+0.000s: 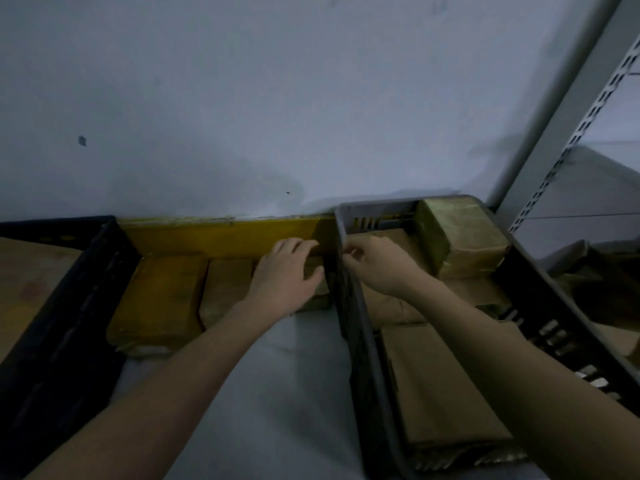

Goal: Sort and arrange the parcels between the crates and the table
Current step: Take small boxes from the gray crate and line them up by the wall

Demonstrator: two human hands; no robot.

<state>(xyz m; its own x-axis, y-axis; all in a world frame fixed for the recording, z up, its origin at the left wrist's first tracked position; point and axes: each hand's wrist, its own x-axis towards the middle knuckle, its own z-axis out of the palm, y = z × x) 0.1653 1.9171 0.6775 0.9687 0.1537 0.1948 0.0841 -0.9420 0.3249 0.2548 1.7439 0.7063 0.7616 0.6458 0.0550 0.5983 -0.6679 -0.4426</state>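
My left hand (287, 271) lies on a small parcel (317, 289) at the back edge of the table (263, 393), fingers straight and spread over its top, thumb along its right side. Flat contact, no curl round it. The parcel sits tight against the left wall of the grey crate (349, 306).

My right hand (374, 261) is at the back-left corner of the grey crate, over its left rim. Fingers curled, index and thumb tips close together at the rim; can't tell whether they pinch the rim or hold nothing.

Along the table's back edge, L to R: a large parcel (159, 299), a mid parcel (228, 289), then the small one under my left hand. All three touch or nearly touch in a row, in front of a yellow board (221, 237) at the wall (242, 98).

Grey crate, right side of table: one bulky parcel (460, 237) stands at its back-right corner, flat parcels (446, 386) lie along its floor toward the front.

Black crate (62, 323) stands at the table's left edge, just beside the large parcel. Brown surface inside; contents unclear.

Slotted shelf upright (581, 133) at far right.
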